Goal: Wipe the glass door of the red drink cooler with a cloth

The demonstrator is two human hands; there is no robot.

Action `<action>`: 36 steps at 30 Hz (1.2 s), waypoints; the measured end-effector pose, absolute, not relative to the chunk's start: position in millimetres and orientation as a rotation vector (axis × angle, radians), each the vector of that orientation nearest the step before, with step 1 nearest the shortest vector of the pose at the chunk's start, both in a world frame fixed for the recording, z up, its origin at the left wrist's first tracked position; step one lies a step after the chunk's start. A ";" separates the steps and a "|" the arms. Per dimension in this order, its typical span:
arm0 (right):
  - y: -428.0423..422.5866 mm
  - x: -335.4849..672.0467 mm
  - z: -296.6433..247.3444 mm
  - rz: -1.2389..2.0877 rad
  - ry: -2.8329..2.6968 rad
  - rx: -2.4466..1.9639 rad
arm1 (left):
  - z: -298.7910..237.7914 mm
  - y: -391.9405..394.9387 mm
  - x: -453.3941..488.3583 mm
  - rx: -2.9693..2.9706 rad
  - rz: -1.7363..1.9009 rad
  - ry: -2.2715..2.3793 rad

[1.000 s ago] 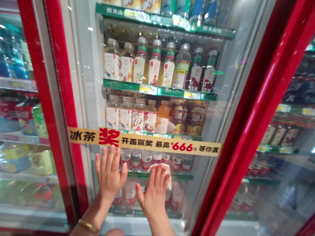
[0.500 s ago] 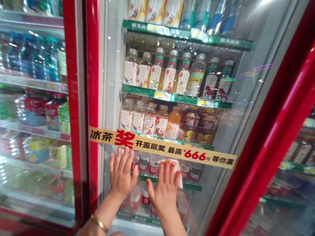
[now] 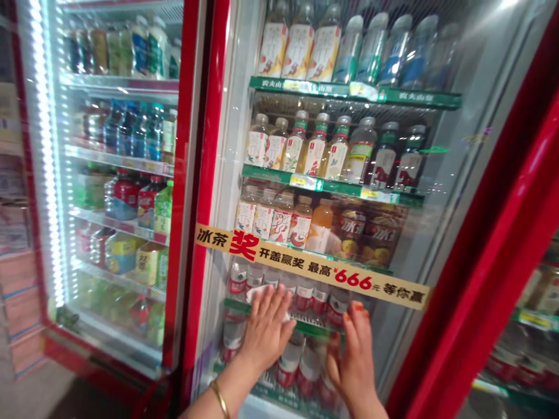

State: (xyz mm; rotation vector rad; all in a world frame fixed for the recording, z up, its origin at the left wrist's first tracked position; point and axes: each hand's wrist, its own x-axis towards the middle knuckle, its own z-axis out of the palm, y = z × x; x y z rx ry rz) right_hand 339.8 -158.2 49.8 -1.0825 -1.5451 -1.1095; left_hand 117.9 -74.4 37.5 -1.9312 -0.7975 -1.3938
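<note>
My left hand (image 3: 267,326), with a gold bangle on its wrist, lies flat against the glass door (image 3: 213,343) of a drinks cooler. Beneath its stretched fingers is a crumpled white tissue (image 3: 254,294), mostly covered by the hand and pressed to the glass. To its right, my right hand (image 3: 356,355) is raised at the door with fingers stretched upward and thumb apart, nothing visible in it. Its nails are orange-red. Whether its fingertips touch the glass I cannot tell. Just above both hands runs a yellow printed strip (image 3: 312,268) across the door.
Behind the glass, bottled drinks (image 3: 314,151) stand on green-edged shelves (image 3: 356,92). Red door frames (image 3: 476,233) border the cooler. Another lit cooler (image 3: 117,154) stands at the left, with stacked boxes (image 3: 20,308) beyond it. More bottles show at the right edge.
The white tissue has passed from under my right hand to under my left. My right hand has turned more side-on and moved right. The view has shifted left, showing more of the left cooler.
</note>
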 end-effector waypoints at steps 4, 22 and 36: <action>-154.0 380.4 38.6 -1.220 -1.330 -1.245 | 47.1 -30.0 66.2 -1.642 -1.522 -1.106; -143.8 370.3 26.9 -1.147 -1.170 -1.198 | 36.4 -32.9 87.4 -1.456 -1.836 -1.359; -148.2 379.7 14.5 -1.119 -1.212 -1.251 | 49.7 -39.3 78.0 -1.729 -1.538 -1.212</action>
